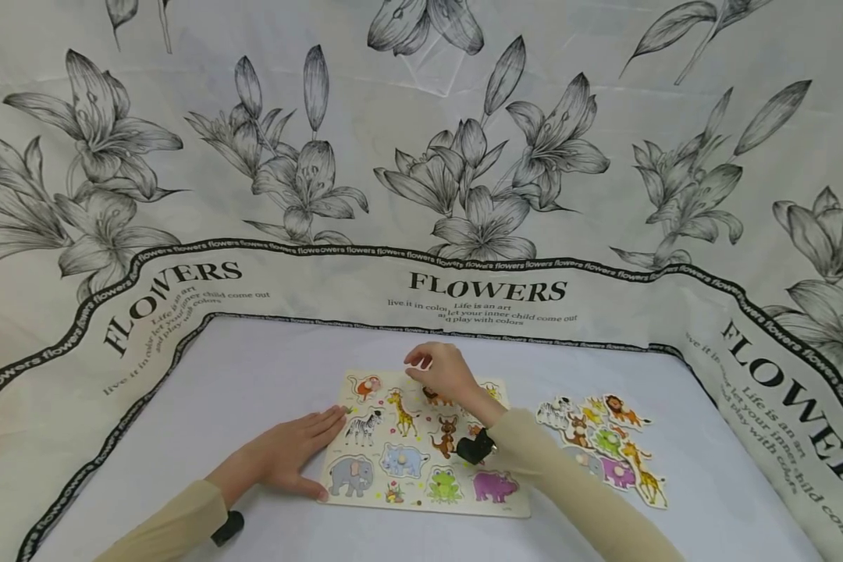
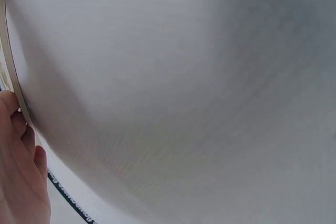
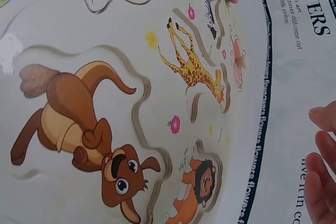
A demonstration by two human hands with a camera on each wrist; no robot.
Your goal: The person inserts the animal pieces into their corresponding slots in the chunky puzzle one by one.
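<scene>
A wooden animal puzzle board (image 1: 457, 506) lies flat on the white cloth. My left hand (image 1: 295, 453) rests at its left edge, fingers extended and thumb near the lower corner; the left wrist view shows fingertips touching the board's edge. Over the top of the board is my right hand (image 1: 446, 375), fingers loosely bent, with nothing visible between them in the right wrist view. Below it lies the lion picture (image 3: 199, 187), partly covered in the head view. The monkey piece (image 1: 367, 387) and the blue rhino piece (image 1: 409, 462), each with a knob, sit in the board.
Right of the board lies an overlapping pile of loose animal pieces, among them a lion (image 1: 624, 409), a zebra (image 1: 553, 412), a giraffe (image 1: 646, 472) and a purple hippo (image 1: 617, 472). A flower-printed cloth (image 1: 492, 289) rises around the table's back and sides.
</scene>
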